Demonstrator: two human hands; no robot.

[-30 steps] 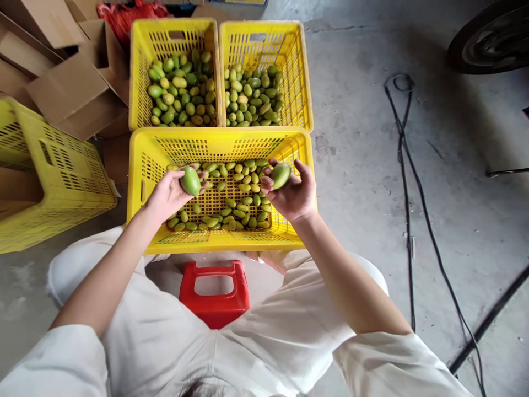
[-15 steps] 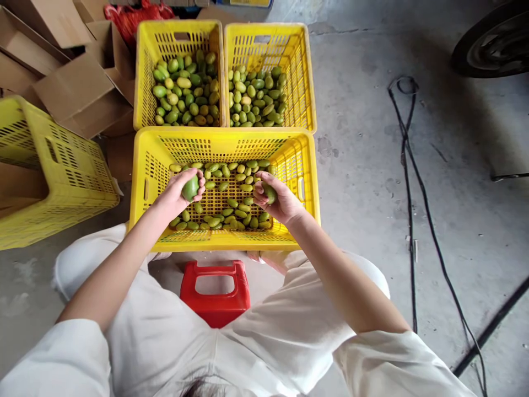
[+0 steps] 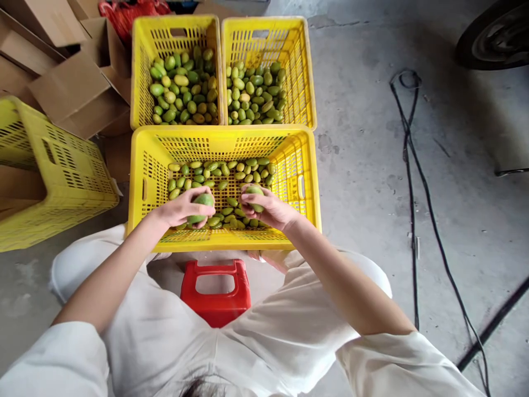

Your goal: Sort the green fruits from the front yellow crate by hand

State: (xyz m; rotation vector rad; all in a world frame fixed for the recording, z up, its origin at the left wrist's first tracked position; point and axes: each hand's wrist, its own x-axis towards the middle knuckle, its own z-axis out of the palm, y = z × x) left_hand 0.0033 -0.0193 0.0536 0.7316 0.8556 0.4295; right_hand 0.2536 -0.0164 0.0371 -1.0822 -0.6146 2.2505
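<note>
My left hand [image 3: 184,208] is closed round a green mango [image 3: 202,201] low inside the near yellow crate [image 3: 223,241]. My right hand [image 3: 268,209] grips another green mango [image 3: 254,192] beside it, close to the crate's front wall. Both hands sit over a thin layer of small green and yellowish mangoes [image 3: 223,172] on the crate floor.
Two more yellow crates stand behind, the left crate [image 3: 177,25] and the right crate [image 3: 264,25], each holding several mangoes. An overturned yellow crate [image 3: 49,176] and cardboard boxes [image 3: 70,88] lie at left. A red stool [image 3: 215,289] is under me. Black cables [image 3: 413,182] run across the concrete at right.
Both hands have dropped from above the crate down and toward me, each still holding its mango, and have come closer together near the front wall.
</note>
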